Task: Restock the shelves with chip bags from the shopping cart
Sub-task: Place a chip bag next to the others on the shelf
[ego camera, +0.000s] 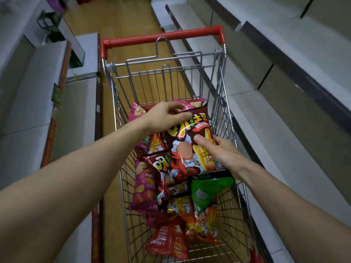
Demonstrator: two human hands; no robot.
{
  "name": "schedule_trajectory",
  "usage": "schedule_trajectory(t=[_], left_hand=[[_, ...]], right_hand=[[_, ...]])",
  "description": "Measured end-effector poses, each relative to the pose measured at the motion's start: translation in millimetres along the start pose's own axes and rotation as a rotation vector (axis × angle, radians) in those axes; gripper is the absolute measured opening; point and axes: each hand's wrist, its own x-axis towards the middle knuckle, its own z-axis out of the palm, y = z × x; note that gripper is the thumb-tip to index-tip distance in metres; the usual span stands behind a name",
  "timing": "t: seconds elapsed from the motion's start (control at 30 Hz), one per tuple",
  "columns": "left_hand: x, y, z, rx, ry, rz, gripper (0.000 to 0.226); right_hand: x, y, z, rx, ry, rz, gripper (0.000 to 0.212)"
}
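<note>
A wire shopping cart (224, 103) with a red handle (161, 36) stands in the aisle below me, holding several chip bags. Both hands hold one dark brown chip bag (188, 147) above the pile. My left hand (167, 115) pinches its top edge. My right hand (218, 150) grips its right side, thumb on the front. Under it lie a second brown bag (161, 168), a pink bag (144, 185), a green bag (207, 192), an orange bag (201, 221) and a red bag (169, 242).
Pale grey shelves (284, 114) run along the right of the aisle, close to the cart. More grey shelves (28, 95) with a red-brown edge strip line the left. Wooden floor (121, 18) stretches ahead past the cart handle.
</note>
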Motion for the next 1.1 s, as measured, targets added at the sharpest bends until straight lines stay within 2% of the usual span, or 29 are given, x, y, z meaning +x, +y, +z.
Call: schedule_trajectory(t=[0.07,0.1,0.17,0.2,0.3,0.4,0.47,0.57,0.7,0.8,0.93,1.03,1.1], left_hand=[[1,1,8,-0.115,0.115,-0.118,0.083],[0,3,13,-0.212,0.145,-0.193,0.098],[-3,16,24,-0.456,0.126,-0.299,0.122],[-4,24,29,-0.58,0.07,-0.333,0.122],[-15,59,46,-0.758,-0.037,-0.31,0.079],[-22,93,54,-0.761,-0.052,-0.238,0.085],[-28,118,53,-0.749,-0.047,-0.167,0.074],[-43,161,53,-0.749,-0.045,-0.039,0.064],[-69,221,58,-0.697,-0.091,0.141,0.073],[-98,271,67,-0.656,-0.046,0.249,0.053],[-134,334,85,-0.624,0.056,0.412,0.054],[-162,379,100,-0.631,0.05,0.522,0.039],[-179,406,111,-0.633,0.022,0.595,0.037]], right_hand=[[-6,-3,-8,0.026,0.07,0.003,0.104],[-9,-4,-13,0.046,0.086,0.005,0.099],[-17,-11,-22,0.126,0.109,-0.032,0.067],[-20,-15,-27,0.173,0.122,-0.05,0.056],[-36,-27,-44,0.238,0.155,-0.104,0.06],[-59,-34,-64,0.259,0.174,-0.172,0.067],[-80,-43,-79,0.27,0.215,-0.233,0.06],[-115,-60,-103,0.254,0.331,-0.316,0.056],[-169,-81,-139,0.226,0.501,-0.435,0.063],[-216,-92,-164,0.207,0.609,-0.532,0.061],[-283,-99,-195,0.173,0.742,-0.672,0.061],[-332,-98,-216,0.141,0.868,-0.75,0.057],[-364,-96,-228,0.126,0.936,-0.794,0.054]])
